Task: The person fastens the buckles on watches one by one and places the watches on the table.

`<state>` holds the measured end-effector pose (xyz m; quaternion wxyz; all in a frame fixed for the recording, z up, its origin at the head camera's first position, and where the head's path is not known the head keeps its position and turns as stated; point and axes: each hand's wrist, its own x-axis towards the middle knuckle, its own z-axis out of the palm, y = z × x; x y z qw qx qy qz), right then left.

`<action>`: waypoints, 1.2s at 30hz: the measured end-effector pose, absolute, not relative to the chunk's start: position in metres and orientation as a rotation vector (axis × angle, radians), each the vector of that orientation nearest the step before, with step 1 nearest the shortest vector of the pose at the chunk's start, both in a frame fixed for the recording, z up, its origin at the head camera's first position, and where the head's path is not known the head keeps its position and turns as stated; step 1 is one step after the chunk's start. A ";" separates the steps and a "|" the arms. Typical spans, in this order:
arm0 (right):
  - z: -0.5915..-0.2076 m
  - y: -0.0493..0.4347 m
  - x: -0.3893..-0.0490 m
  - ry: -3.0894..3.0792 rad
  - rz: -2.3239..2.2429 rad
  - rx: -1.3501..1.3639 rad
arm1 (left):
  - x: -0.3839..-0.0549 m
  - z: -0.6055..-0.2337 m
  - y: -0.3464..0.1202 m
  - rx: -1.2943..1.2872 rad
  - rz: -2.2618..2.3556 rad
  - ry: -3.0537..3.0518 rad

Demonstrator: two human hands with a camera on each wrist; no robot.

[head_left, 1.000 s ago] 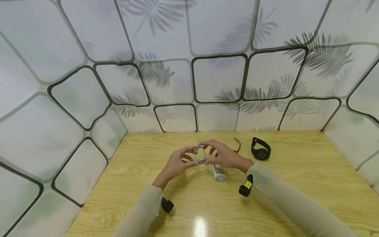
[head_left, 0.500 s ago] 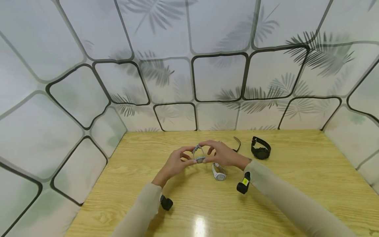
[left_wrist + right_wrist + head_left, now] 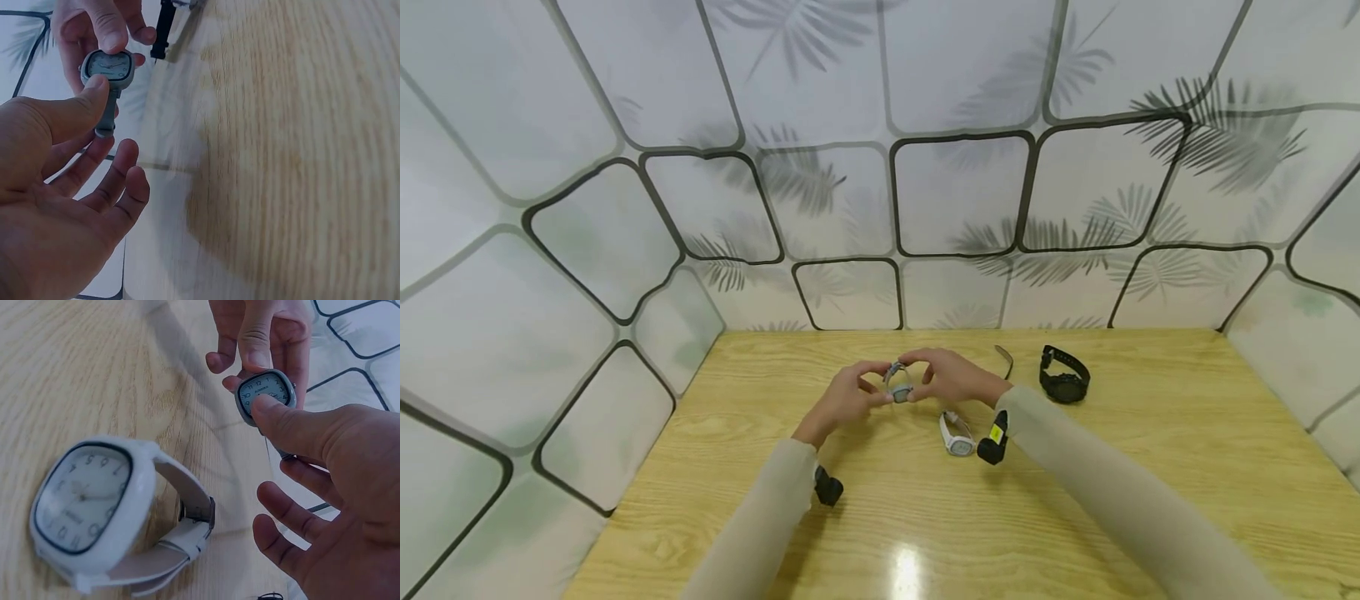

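A grey-blue wristwatch (image 3: 901, 392) with a rounded-square dial is held between both hands, its strap looped upward behind the dial. My left hand (image 3: 844, 397) pinches it from the left, thumb on the dial's edge and a finger at the strap. From the other side my right hand (image 3: 953, 377) grips it likewise, its thumb overlapping the watch face (image 3: 265, 386) in the right wrist view. The other fingers of both hands are loosely bent. On the table just below my right hand lies a white wristwatch (image 3: 958, 446), dial up, strap buckled in a loop.
A black wristwatch (image 3: 1066, 387) lies on the wooden table (image 3: 1150, 450) at the back right. Beside it, a thin dark strap (image 3: 1004, 360) shows partly behind my right hand. A patterned fabric wall (image 3: 955, 200) encloses the table's back and sides.
Both hands have moved slightly away from me and to the left with the grey-blue watch. The grip stays much the same, and the white watch has not moved.
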<state>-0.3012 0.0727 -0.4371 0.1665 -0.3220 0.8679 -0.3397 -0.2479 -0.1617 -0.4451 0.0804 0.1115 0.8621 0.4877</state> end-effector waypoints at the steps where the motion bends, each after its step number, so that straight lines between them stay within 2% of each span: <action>1: -0.439 0.071 -0.303 2.464 -0.970 -0.913 | -0.250 -0.446 -0.162 0.325 1.455 2.573; 36: -0.453 0.050 -0.310 2.446 -0.897 -0.790 | -0.261 -0.456 -0.171 0.350 1.318 2.536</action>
